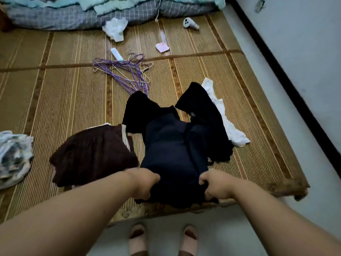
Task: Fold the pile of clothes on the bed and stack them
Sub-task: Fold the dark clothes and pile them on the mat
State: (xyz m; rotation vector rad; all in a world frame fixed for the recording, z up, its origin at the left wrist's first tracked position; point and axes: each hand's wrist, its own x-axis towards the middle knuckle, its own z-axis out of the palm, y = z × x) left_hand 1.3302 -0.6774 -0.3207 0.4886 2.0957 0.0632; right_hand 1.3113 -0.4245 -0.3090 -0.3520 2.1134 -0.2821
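A: Entry: position of the navy garment (171, 154)?

B: On the woven mat (55, 89) at the bed's near edge. Its long axis runs straight away from the person; the near hem is bunched at the mat's edge.

A: Hands?

B: Both are on that near hem. The left hand (145, 183) grips the left corner and the right hand (215, 185) grips the right corner, fingers curled into the cloth. They sit level, so neither is nearer, with the garment's width between them.

A: So the coming move?

B: Judgement only — the free far end lies directly beyond both hands, so a fold would run along that axis, hem carried away toward the far end.

A: Neighbours?

B: A brown garment (92, 154) lies just left of the navy one. Black cloth (203, 111) touches its far end; I cannot tell whether that is a separate piece. A white garment (232, 130) lies to the right past the black. Purple hangers (125, 71) lie well beyond.
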